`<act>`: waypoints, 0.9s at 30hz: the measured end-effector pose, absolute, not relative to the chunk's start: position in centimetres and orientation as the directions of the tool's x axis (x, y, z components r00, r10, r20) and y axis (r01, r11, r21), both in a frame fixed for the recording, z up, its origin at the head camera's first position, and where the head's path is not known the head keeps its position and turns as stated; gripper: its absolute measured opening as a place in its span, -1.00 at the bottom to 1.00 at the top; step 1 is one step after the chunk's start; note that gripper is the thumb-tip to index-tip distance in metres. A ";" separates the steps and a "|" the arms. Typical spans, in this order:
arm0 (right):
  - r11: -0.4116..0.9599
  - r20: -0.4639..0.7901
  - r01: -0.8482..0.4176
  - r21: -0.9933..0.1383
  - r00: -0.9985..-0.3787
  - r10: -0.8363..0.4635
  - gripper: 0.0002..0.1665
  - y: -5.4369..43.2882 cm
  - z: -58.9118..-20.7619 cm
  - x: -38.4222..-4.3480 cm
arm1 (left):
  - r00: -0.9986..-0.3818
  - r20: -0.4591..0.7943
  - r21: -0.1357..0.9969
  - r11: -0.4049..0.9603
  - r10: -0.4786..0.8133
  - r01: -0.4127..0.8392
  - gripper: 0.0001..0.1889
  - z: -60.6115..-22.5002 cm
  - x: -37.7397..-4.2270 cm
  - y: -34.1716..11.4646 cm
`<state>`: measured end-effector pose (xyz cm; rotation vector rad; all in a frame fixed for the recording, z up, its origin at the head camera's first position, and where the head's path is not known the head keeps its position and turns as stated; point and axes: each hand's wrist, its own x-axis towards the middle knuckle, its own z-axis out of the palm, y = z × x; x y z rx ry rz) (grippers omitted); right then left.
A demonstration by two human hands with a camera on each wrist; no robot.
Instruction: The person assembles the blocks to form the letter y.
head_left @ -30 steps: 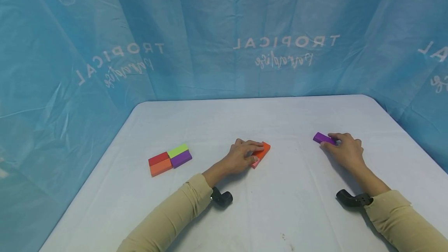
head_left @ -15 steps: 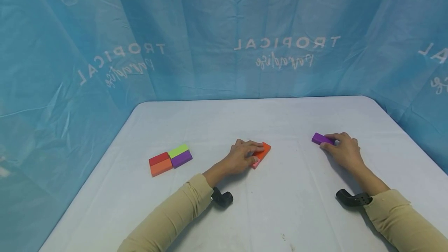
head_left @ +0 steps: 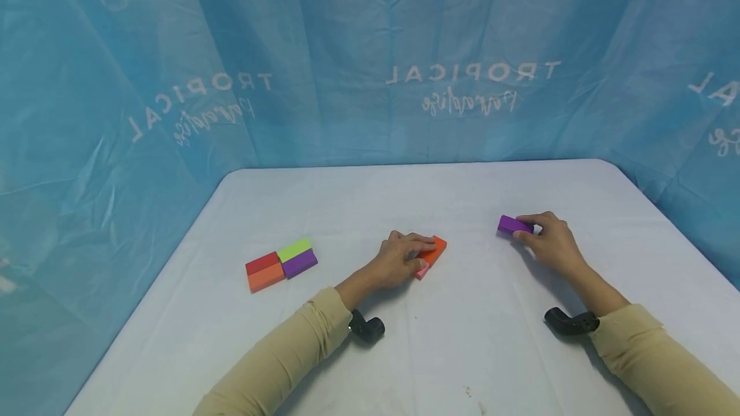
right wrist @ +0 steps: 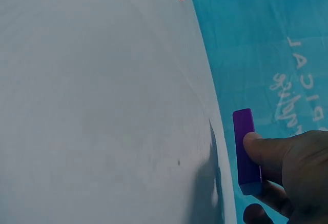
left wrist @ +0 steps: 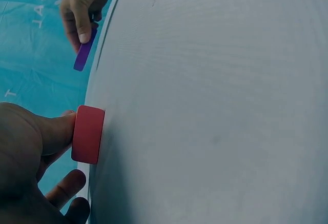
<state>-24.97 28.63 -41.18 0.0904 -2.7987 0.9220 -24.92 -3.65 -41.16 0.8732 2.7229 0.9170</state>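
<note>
At mid-table my left hand [head_left: 396, 260] holds an orange block [head_left: 438, 250] and a pink block [head_left: 423, 271] laid end to end, fingers over the orange one and thumb by the pink one. A reddish block end [left wrist: 88, 134] faces the left wrist view beside the thumb. Farther right, my right hand [head_left: 552, 244] pinches a purple block [head_left: 511, 225] between thumb and fingers, just above the table by its shadow. In the right wrist view the purple block [right wrist: 245, 142] has a bluish near end. Fingers partly hide both central blocks.
On the left, a red block [head_left: 262, 263], an orange block [head_left: 266, 278], a green block [head_left: 295, 249] and a purple block [head_left: 299, 264] lie together in two touching pairs. A blue curtain [head_left: 347, 127] hangs behind the white-covered table [head_left: 370, 198].
My right hand has moved left with the purple block, toward the blocks at mid-table. The left hand and its blocks have stayed in place.
</note>
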 end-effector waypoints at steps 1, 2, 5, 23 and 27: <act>0.802 0.200 -0.125 -0.584 -0.980 -0.007 -0.51 28.4 -41.2 -25.1 | -0.823 0.049 0.593 0.646 0.567 0.480 -0.60 -41.2 -24.9 -3.7; 0.798 0.197 -0.131 -0.588 -0.980 -0.015 -0.51 28.2 -41.1 -25.2 | -0.823 0.049 0.594 0.645 0.567 0.480 -0.60 -41.2 -24.9 -3.7; 0.794 0.198 -0.156 -0.588 -0.979 -0.046 -0.51 27.7 -41.1 -25.7 | -0.824 0.046 0.599 0.644 0.565 0.475 -0.59 -41.2 -24.9 -3.7; 0.782 0.091 -0.171 -0.600 -0.985 -0.146 -0.49 25.1 -41.0 -27.6 | -0.832 0.022 0.605 0.655 0.555 0.453 -0.59 -41.1 -24.8 -3.6; 0.776 0.086 -0.188 -0.602 -0.981 -0.171 -0.51 24.6 -41.0 -27.9 | -0.830 0.023 0.608 0.651 0.558 0.455 -0.59 -41.1 -24.8 -3.6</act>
